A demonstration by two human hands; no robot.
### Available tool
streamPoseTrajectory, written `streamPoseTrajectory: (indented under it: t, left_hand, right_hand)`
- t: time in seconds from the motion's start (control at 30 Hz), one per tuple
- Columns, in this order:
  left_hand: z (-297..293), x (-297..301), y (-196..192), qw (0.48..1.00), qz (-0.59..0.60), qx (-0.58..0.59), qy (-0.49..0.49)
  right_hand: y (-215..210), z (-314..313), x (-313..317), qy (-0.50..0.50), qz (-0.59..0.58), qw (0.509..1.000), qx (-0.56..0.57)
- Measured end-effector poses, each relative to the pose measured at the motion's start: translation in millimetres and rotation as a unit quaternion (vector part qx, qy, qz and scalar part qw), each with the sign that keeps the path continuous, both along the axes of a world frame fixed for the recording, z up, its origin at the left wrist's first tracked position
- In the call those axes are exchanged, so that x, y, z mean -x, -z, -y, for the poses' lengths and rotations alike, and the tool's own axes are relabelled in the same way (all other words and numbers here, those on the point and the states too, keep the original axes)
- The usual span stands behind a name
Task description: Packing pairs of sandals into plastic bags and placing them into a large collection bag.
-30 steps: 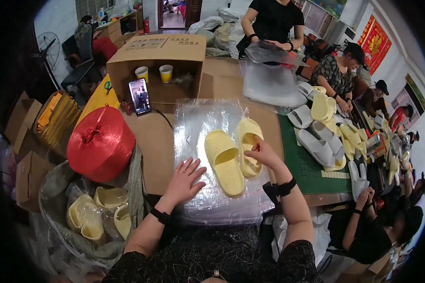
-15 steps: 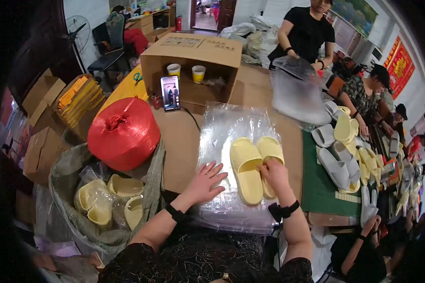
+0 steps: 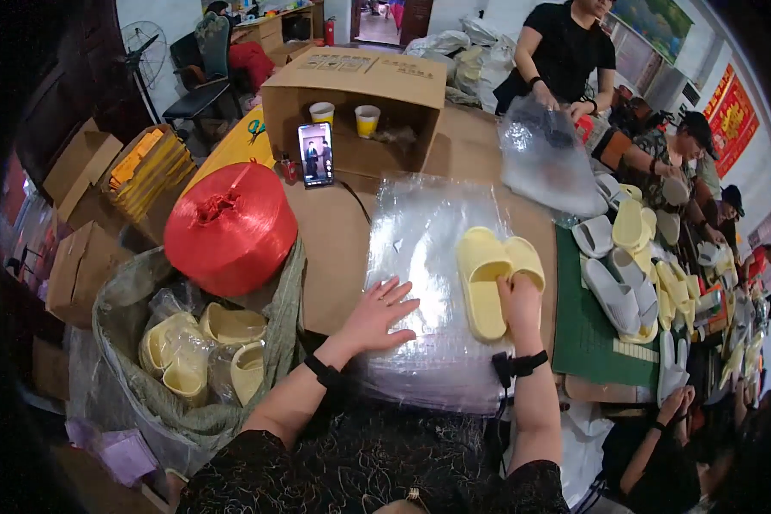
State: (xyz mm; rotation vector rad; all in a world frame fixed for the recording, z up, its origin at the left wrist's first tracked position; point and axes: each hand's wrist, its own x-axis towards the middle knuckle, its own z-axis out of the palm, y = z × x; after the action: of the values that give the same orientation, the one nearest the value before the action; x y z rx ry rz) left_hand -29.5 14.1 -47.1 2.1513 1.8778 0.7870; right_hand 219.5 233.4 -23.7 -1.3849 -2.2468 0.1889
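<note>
A pair of pale yellow slide slippers [image 3: 485, 301] lies toward the right side of a stack of clear plastic bags [image 3: 427, 224]. My right hand [image 3: 522, 307] grips the pair, its fingers reaching in where the two slippers meet and hiding part of the right one. On the left part of the stack my left hand [image 3: 380, 317] rests with fingers spread, holding nothing. Between the left hand and the slippers, shiny bag film shows.
A red twine roll [image 3: 230, 227] sits by a green woven sack [image 3: 111, 321] of bagged slippers. Behind the bags stand a phone [image 3: 316, 154] and a cardboard box [image 3: 351, 81] with cups. At right, grey and yellow slippers cover a green mat [image 3: 574, 334]; co-workers [image 3: 565, 51] work beyond.
The slippers have slid right and away from me across the bags, with my right hand on them. My left hand has hardly moved. The co-worker's clear bag has shifted in their hands.
</note>
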Motion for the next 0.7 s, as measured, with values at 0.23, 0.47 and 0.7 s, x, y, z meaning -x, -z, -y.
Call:
streamPoseTrajectory:
  t: [0.23,0.47,0.7]
  left_hand:
    - [1,10,-27,0.992,-0.067,0.109,0.021]
    - [-16,-21,-62,0.994,-0.099,0.016,0.038]
    - [-28,-42,-39,0.997,-0.061,0.013,0.04]
  right_hand:
    - [-27,10,-60,0.124,-0.042,0.991,-0.024]
    - [-43,98,-116,0.159,-0.195,0.968,0.004]
    - [-53,147,-137,0.183,-0.239,0.953,0.036]
